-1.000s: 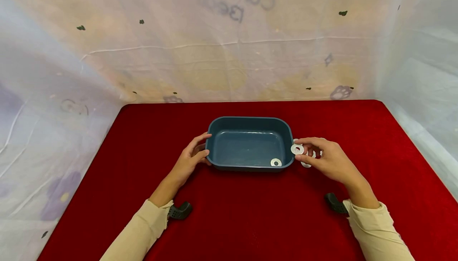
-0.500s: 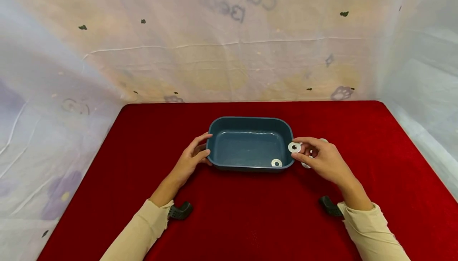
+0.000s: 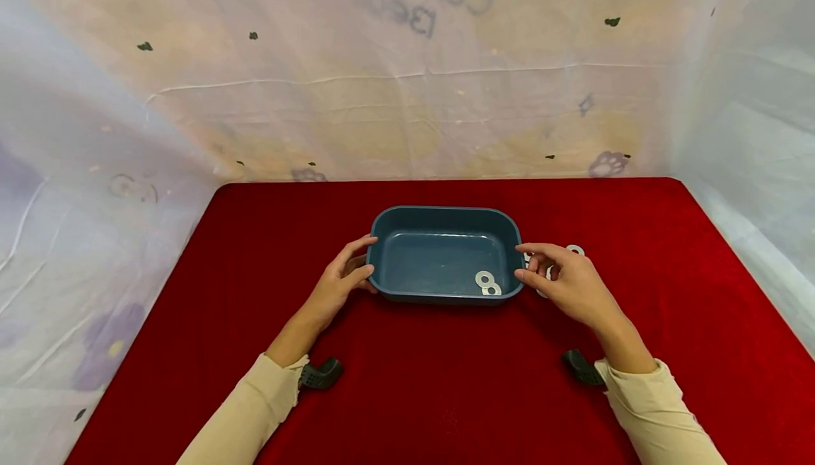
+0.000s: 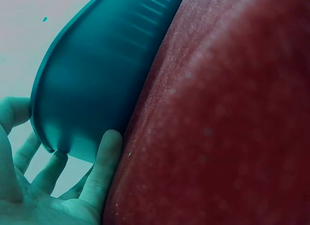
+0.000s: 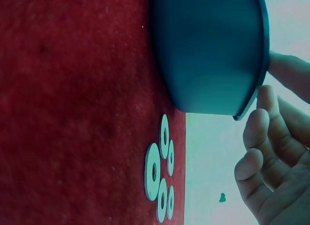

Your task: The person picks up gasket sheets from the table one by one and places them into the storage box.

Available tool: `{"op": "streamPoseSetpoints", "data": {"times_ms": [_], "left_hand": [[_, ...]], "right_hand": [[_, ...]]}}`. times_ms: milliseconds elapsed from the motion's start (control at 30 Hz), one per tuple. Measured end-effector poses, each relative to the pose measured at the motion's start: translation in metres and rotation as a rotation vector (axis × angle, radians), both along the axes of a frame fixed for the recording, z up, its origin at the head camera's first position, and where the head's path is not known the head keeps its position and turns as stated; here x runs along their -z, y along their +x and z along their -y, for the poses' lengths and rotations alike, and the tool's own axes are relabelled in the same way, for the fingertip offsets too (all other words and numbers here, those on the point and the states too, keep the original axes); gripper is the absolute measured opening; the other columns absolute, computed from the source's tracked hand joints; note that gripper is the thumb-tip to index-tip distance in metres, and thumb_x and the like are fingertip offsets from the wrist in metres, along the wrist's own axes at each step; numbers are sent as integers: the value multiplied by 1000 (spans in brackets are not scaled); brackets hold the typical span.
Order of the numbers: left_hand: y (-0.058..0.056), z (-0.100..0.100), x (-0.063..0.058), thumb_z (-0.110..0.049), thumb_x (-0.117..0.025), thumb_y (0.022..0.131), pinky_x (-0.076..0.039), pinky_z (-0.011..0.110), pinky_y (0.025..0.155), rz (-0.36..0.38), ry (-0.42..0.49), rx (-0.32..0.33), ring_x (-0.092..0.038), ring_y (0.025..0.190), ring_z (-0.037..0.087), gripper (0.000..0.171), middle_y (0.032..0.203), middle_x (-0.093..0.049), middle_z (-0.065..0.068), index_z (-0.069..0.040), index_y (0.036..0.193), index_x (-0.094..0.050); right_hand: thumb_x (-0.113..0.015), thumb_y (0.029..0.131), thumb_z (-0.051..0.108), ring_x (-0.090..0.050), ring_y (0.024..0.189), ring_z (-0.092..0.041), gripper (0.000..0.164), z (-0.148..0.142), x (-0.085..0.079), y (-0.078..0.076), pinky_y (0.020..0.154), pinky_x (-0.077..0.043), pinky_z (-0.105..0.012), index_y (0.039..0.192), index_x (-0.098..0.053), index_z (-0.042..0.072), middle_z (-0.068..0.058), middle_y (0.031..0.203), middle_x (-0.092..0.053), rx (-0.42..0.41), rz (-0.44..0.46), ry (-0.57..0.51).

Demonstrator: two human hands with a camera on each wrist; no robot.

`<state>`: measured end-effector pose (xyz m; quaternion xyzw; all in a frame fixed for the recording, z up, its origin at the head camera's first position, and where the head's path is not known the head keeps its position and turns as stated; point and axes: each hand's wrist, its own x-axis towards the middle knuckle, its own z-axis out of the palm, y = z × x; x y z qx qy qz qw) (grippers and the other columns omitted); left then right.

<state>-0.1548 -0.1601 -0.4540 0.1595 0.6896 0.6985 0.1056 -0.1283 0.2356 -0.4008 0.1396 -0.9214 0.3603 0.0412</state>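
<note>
A dark blue-green plastic basin (image 3: 446,216) stands on the red cloth. My left hand (image 3: 331,286) holds its left end, with index finger and thumb over the rim and other fingers against the outside wall (image 4: 82,104). Two flat metal washers lie inside at the near right corner, one washer (image 3: 478,280) partly overlapping the other washer (image 3: 497,291). At the right rim hovers my right hand (image 3: 576,284), thumb and index finger apart with nothing between them. Several more washers (image 5: 148,172) lie on the cloth below it, partly hidden by the hand in the head view.
Red cloth (image 3: 407,380) covers the table, whose far edge meets a pale printed curtain (image 3: 382,111). Curtains also hang at both sides. A dark curved camera mount (image 3: 321,374) sits at the left wrist, and a similar mount (image 3: 582,367) at the right.
My right hand moved slightly left to the basin's rim and let go of a washer, which now lies inside beside the first one. The left hand stays at the basin's end.
</note>
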Motion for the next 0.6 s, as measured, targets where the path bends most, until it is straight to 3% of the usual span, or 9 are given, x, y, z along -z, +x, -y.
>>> {"op": "streamPoseSetpoints", "data": {"times_ms": [367,600], "left_hand": [[0,0,0,-14,-55,102,-57,27,77,2,-2,-3,-59,112,26,53,162,-28,10,-12,152,-37],[0,-1,0,-14,-55,102,-57,28,78,4,-3,-4,-59,112,27,53,160,-31,10,-12,152,-37]], "right_hand": [[-75,90,27,-54,67,-12,35,-6,-5,-1,58,-45,-22,123,-68,14,4,82,-63,26,18,10],[-75,90,20,-53,70,-10,34,-20,-4,-2,60,-44,-18,121,-69,10,-1,85,-63,68,-8,-15]]}}
